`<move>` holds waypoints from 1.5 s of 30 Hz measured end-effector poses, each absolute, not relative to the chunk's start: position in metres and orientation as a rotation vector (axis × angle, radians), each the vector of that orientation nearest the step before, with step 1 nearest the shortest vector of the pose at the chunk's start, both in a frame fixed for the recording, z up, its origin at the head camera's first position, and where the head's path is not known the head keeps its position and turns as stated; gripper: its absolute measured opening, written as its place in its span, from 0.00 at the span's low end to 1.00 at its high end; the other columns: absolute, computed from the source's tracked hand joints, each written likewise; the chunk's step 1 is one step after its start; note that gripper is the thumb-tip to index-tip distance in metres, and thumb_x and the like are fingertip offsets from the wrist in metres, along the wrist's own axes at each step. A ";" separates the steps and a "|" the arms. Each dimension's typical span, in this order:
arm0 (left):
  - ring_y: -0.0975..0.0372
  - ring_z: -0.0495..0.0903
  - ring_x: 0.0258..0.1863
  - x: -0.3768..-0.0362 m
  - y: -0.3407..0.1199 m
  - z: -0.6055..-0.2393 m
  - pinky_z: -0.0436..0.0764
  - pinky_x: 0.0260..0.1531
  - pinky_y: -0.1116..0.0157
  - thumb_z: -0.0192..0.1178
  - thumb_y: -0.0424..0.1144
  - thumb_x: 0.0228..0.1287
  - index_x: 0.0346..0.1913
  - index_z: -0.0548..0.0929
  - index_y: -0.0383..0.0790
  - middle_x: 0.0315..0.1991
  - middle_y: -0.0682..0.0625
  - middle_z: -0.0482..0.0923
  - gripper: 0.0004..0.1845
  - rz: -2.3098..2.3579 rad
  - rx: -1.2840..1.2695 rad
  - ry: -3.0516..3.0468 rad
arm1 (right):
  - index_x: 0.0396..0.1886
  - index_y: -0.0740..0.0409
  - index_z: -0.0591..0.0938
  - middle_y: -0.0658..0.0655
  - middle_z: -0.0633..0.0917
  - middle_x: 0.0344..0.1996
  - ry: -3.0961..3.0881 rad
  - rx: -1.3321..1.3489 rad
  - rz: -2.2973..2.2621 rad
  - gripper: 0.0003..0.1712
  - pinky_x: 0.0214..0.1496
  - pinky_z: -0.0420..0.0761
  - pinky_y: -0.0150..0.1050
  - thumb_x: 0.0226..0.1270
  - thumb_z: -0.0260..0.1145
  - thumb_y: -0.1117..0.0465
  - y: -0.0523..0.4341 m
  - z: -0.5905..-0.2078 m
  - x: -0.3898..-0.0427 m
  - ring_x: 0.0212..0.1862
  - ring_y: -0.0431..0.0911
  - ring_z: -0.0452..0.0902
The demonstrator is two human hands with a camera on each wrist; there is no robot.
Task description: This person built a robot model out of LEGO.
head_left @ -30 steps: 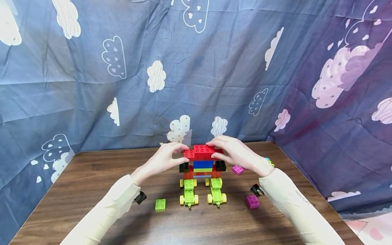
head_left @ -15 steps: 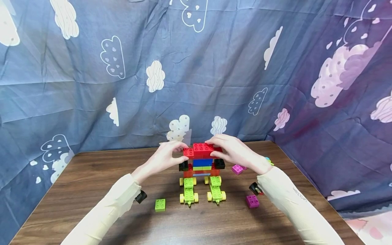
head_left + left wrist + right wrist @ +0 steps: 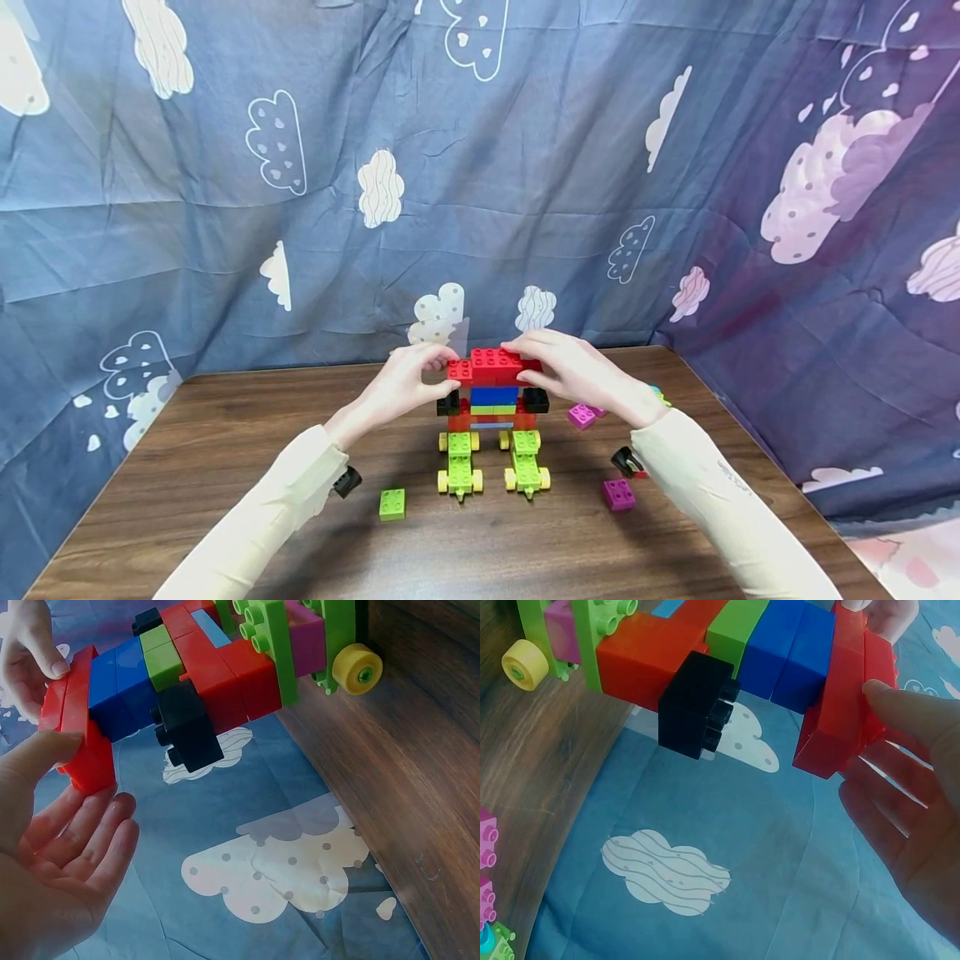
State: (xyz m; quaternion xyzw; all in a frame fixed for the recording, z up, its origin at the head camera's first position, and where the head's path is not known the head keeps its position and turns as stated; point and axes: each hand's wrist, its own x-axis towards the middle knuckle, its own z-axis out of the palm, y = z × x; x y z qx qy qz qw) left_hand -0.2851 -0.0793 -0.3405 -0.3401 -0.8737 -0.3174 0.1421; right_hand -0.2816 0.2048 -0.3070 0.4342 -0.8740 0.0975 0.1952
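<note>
Red plastic bricks form the top layer (image 3: 491, 367) of the toy-block figure, and we pinch that layer from both ends: our left hand (image 3: 405, 385) holds its left end between thumb and fingers, our right hand (image 3: 573, 371) holds its right end the same way. In the left wrist view the thumb (image 3: 34, 761) presses the red edge while the other fingers lie loosely spread below it. Under the red layer sit blue and green bricks, with a black block (image 3: 449, 405) on the left side and another black block (image 3: 536, 401) on the right. The figure stands on two lime-green wheeled bases (image 3: 491, 469) with yellow wheels, near the middle of the brown wooden table (image 3: 225, 467). Further out lie a loose lime-green square brick (image 3: 392, 503), a magenta square brick (image 3: 618, 493) and a pink brick (image 3: 581, 416). Blue cloud-print cloth (image 3: 300, 167) hangs behind.
</note>
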 end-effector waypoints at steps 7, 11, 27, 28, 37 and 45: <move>0.58 0.82 0.39 -0.289 -0.079 -0.342 0.83 0.45 0.59 0.70 0.40 0.59 0.47 0.84 0.41 0.40 0.50 0.85 0.14 -0.931 -0.960 -2.521 | 0.63 0.53 0.79 0.53 0.84 0.57 -2.419 1.234 0.294 0.27 0.62 0.80 0.48 0.64 0.71 0.57 0.210 -0.308 -0.281 0.59 0.48 0.79; 0.57 0.82 0.39 -0.290 -0.080 -0.343 0.83 0.45 0.57 0.70 0.40 0.59 0.48 0.84 0.41 0.40 0.49 0.85 0.14 -0.943 -0.949 -2.520 | 0.63 0.54 0.79 0.52 0.84 0.58 -2.413 1.239 0.294 0.26 0.63 0.79 0.48 0.65 0.70 0.59 0.212 -0.308 -0.283 0.60 0.48 0.79; 0.58 0.81 0.40 -0.292 -0.084 -0.344 0.84 0.48 0.56 0.70 0.39 0.59 0.48 0.84 0.41 0.41 0.50 0.85 0.14 -0.991 -0.909 -2.540 | 0.64 0.54 0.78 0.52 0.84 0.58 -2.448 1.257 0.320 0.28 0.63 0.80 0.47 0.64 0.71 0.59 0.211 -0.308 -0.283 0.59 0.47 0.79; 0.58 0.81 0.40 -0.292 -0.084 -0.344 0.84 0.48 0.56 0.70 0.39 0.59 0.48 0.84 0.41 0.41 0.50 0.85 0.14 -0.987 -0.911 -2.536 | 0.64 0.54 0.78 0.52 0.84 0.58 -2.447 1.255 0.320 0.28 0.63 0.80 0.47 0.64 0.71 0.59 0.211 -0.308 -0.283 0.59 0.47 0.79; 0.60 0.81 0.40 -0.290 -0.087 -0.343 0.83 0.47 0.58 0.71 0.39 0.59 0.48 0.84 0.42 0.41 0.50 0.85 0.14 -0.964 -0.889 -2.535 | 0.66 0.54 0.77 0.52 0.83 0.60 -2.472 1.251 0.328 0.28 0.65 0.78 0.48 0.66 0.70 0.57 0.207 -0.309 -0.284 0.61 0.48 0.78; 0.58 0.82 0.42 -0.290 -0.091 -0.342 0.84 0.49 0.58 0.70 0.39 0.60 0.49 0.84 0.41 0.43 0.48 0.85 0.15 -0.998 -0.867 -2.549 | 0.67 0.53 0.76 0.52 0.82 0.61 -2.475 1.259 0.336 0.29 0.66 0.77 0.47 0.66 0.70 0.57 0.203 -0.310 -0.285 0.62 0.47 0.77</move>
